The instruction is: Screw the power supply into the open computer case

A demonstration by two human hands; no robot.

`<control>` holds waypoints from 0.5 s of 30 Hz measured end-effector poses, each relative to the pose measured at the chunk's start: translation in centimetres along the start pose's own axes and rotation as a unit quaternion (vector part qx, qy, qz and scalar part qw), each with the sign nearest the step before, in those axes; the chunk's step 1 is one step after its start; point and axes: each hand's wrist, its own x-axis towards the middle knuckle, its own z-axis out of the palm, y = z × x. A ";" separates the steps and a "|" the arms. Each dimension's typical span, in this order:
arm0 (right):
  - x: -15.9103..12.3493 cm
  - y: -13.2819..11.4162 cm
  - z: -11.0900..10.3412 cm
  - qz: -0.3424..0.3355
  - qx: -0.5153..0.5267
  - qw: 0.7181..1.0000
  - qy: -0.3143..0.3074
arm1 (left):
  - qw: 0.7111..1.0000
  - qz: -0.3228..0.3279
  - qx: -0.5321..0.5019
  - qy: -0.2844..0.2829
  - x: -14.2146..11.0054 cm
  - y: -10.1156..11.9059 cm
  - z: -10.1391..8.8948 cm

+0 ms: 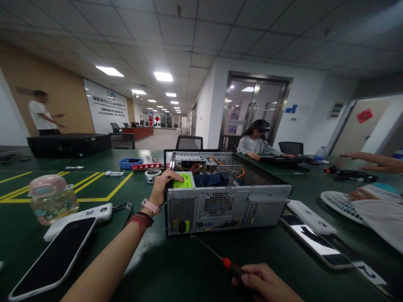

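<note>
An open desktop computer case (220,205) lies on its side on the dark green table (176,268), its rear panel facing me. Cables and a power supply with a bright green label (186,180) show inside. My left hand (163,184) rests on the case's upper left edge, fingers curled over the rim by the green label. Near the bottom edge, my right hand (262,285) is closed around a screwdriver (217,256) with a red and black handle; its thin shaft points at the lower rear edge of the case.
Left of me lie a large phone (53,258), a white power bank (78,218) and a pink-lidded bottle (52,199). On the right are another phone (316,243), a white power bank (311,216), a small fan (341,201) and another person's hands (374,161). A seated person (256,144) works behind.
</note>
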 end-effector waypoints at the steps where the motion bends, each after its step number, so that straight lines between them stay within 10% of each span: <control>1: 0.1 0.0 0.0 0.002 -0.003 1.000 -0.004 | 1.000 0.000 0.000 -0.001 0.0 -0.2 0.0; 15: 0.7 -2.0 -1.9 -0.044 -0.105 0.993 -0.013 | 1.000 -0.022 -0.009 0.001 -0.1 -0.4 0.1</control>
